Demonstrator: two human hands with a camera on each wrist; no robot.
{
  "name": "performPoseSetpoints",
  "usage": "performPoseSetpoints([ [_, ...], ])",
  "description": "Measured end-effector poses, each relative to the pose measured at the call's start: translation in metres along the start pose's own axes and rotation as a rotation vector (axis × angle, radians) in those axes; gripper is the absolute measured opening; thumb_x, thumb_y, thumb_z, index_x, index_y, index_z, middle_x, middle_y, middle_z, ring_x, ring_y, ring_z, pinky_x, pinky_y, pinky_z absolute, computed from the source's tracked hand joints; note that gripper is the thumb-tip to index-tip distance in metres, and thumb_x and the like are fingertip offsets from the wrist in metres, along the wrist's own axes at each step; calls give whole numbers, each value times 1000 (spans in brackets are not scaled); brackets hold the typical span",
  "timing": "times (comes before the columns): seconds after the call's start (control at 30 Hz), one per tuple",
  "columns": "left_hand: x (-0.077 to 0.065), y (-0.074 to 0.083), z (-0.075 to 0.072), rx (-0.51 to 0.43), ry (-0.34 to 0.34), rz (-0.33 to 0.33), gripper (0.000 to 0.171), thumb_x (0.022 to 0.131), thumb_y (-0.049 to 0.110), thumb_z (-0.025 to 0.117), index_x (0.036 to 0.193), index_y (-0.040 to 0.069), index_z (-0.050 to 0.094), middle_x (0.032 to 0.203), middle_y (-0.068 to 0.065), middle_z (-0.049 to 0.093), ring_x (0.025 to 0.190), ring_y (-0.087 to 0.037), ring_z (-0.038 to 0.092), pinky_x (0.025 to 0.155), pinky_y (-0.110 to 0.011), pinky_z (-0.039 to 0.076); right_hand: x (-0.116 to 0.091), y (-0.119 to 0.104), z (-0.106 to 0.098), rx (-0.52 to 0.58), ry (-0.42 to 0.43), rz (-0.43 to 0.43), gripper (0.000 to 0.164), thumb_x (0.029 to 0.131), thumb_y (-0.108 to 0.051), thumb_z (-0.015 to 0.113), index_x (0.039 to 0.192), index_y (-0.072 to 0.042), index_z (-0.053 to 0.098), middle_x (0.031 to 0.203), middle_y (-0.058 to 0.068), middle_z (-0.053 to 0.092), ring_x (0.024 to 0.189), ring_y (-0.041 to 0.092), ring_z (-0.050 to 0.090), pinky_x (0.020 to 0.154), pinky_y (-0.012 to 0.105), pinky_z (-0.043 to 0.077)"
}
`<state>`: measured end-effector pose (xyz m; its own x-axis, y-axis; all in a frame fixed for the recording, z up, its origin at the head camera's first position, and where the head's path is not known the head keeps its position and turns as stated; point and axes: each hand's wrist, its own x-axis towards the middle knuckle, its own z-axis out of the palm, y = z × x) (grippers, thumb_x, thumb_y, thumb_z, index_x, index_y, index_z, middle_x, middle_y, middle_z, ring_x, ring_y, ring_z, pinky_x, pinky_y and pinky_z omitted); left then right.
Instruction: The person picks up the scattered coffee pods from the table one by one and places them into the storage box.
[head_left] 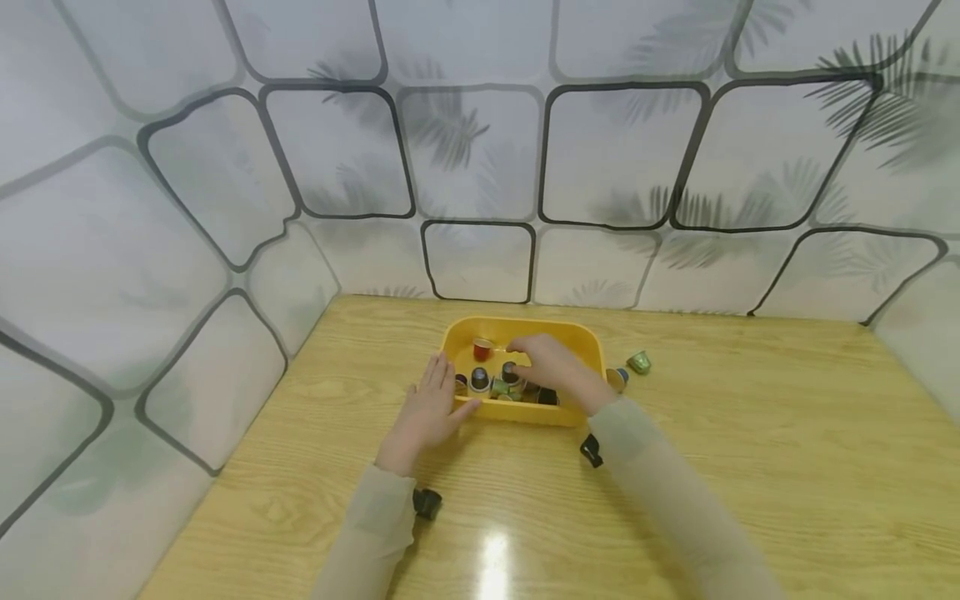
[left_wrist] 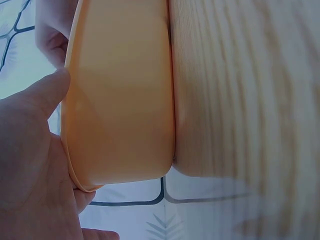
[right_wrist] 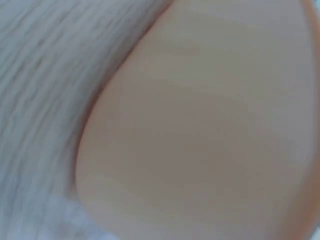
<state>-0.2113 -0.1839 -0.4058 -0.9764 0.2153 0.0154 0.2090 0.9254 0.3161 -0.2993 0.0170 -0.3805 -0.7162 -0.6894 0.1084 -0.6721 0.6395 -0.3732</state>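
Observation:
A yellow plastic bin (head_left: pixel 525 412) on the wooden table holds several coffee capsules, among them a red capsule (head_left: pixel 482 348), a dark capsule (head_left: pixel 479 379) and a green capsule (head_left: pixel 500 387). My left hand (head_left: pixel 427 412) rests on the bin's near left corner, fingers extended and thumb along the front rim. The left wrist view shows that thumb (left_wrist: pixel 47 90) at the rim. My right hand (head_left: pixel 555 367) reaches in over the right side, fingers bent, thumb and forefinger spread beside another dark capsule (head_left: pixel 510 372). The right wrist view shows only the bin's outer wall (right_wrist: pixel 200 130), blurred.
Right of the bin lie a green capsule (head_left: pixel 640 362) and a gold-brown capsule (head_left: pixel 617 379), close to a blue one. Black wrist-camera parts show beside the left sleeve (head_left: pixel 382 508) and right sleeve (head_left: pixel 637 450). Patterned white walls (head_left: pixel 480 258) border the table (head_left: pixel 750 450) behind and at left.

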Motion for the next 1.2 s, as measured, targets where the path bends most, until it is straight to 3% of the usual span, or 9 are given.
performPoseSetpoints([
  [0.27, 1, -1, 0, -3, 0, 7, 78, 90, 50, 38, 138, -7, 15, 145, -20, 2, 132, -29, -2, 97, -58, 18, -24, 9, -18, 6, 22, 15, 34, 82, -9, 63, 112, 5, 56, 111, 16, 58, 102, 30, 53, 86, 41, 42],
  [0.7, 2, -2, 2, 2, -6, 8, 77, 90, 51, 36, 138, -6, 16, 145, -18, 0, 132, -29, -1, 97, -57, 18, -68, 42, -44, -97, 72, 102, 35, 81, -11, 63, 111, 5, 56, 109, 18, 58, 101, 34, 52, 85, 46, 40],
  [0.87, 1, -3, 0, -1, -3, 4, 77, 90, 50, 37, 138, -7, 16, 145, -18, 0, 132, -28, -2, 97, -57, 18, -80, 54, -47, -91, 111, 94, 32, 79, -9, 64, 107, 6, 58, 105, 20, 59, 98, 36, 53, 84, 47, 40],
  [1.1, 1, -4, 0, -7, -8, 5, 77, 91, 49, 38, 138, -7, 15, 144, -18, -1, 132, -28, -2, 97, -57, 17, -88, 64, -47, -34, 104, 140, 32, 79, -8, 64, 107, 6, 58, 104, 21, 60, 84, 34, 59, 72, 43, 48],
  [1.2, 2, -3, 1, -5, -11, 7, 77, 91, 49, 37, 138, -7, 15, 144, -18, 0, 132, -29, -2, 97, -57, 17, -91, 68, -45, -47, 98, 142, 32, 79, -9, 65, 105, 7, 59, 102, 21, 60, 84, 34, 59, 72, 42, 48],
])
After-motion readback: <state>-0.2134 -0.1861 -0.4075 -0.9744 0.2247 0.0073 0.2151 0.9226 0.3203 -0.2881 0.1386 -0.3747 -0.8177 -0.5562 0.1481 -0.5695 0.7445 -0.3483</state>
